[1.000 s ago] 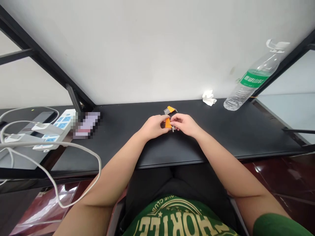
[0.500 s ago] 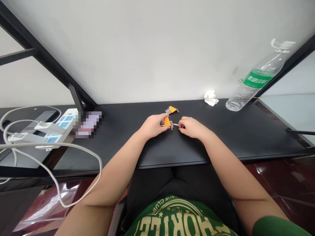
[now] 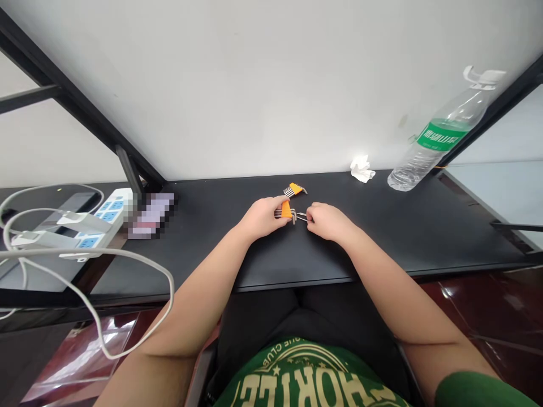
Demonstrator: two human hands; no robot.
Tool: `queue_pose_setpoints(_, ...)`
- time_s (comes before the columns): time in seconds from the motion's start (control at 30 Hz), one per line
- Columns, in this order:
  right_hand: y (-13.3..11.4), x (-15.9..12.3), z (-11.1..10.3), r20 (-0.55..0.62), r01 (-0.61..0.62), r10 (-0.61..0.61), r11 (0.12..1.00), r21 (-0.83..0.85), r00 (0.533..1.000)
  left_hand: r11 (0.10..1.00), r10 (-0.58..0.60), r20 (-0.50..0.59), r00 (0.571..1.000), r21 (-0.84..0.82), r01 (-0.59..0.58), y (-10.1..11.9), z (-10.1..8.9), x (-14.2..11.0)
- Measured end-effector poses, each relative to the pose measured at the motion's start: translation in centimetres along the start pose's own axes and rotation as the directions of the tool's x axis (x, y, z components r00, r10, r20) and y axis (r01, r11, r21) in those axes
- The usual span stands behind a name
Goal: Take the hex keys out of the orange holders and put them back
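Note:
Between the thumb and fingers of my left hand (image 3: pixel 263 217) is an orange hex key holder (image 3: pixel 286 210), with several metal L-shaped keys through it and their bent ends toward the right. My right hand (image 3: pixel 326 220) is closed on thin metal hex keys (image 3: pixel 301 217), whose free ends point left at the holder; I cannot tell whether they touch it. A second orange holder with hex keys (image 3: pixel 296 189) lies on the black table (image 3: pixel 292 260) just beyond my left fingertips.
A tall water bottle (image 3: pixel 441 133) and a crumpled tissue (image 3: pixel 362 169) stand by the wall on the right. To the left are a pixelated flat item (image 3: pixel 151 216), a power strip (image 3: pixel 106 217) with chargers, and a looping white cable (image 3: pixel 139 255) near my left forearm.
The metal pieces at my right fingertips have shifted slightly, and two thin ends now show instead of one. My left hand keeps its hold on the orange holder.

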State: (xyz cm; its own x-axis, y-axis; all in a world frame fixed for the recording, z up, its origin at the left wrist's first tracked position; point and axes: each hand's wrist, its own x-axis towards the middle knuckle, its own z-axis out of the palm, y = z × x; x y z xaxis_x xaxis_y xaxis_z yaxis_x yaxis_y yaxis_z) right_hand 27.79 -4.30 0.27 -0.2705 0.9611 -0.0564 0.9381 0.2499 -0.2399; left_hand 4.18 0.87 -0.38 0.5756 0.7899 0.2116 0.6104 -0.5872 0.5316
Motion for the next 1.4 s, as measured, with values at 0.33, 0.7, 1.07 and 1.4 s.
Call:
queue_pose_setpoints(0.33, -0.1, -0.1, -0.5, -0.109, -0.011, 0.036, 0.976, 0.219, 0.993, 1.000, 0.007, 0.015, 1.000, -0.022, -0.007, -0.3, 0.1, 0.0)
queue_pose_setpoints(0.7, 0.9, 0.1, -0.2, -0.315, 0.274, -0.157, 0.888, 0.371, 0.936, 0.996, 0.032, -0.014, 0.999, -0.088, -0.033, -0.4, 0.3, 0.0)
queue_pose_setpoints(1.07, 1.8, 0.1, -0.2, -0.353, 0.347, -0.212, 0.857, 0.381, 0.911, 0.998, 0.051, 0.005, 0.999, -0.049, -0.051, -0.5, 0.3, -0.2)
queue_pose_setpoints(1.4, 0.5, 0.8, 0.4, -0.350, 0.321, -0.107, 0.698, 0.640, 0.931, 0.985, 0.170, -0.010, 0.985, 0.007, -0.170, 1.1, 0.5, -0.1)
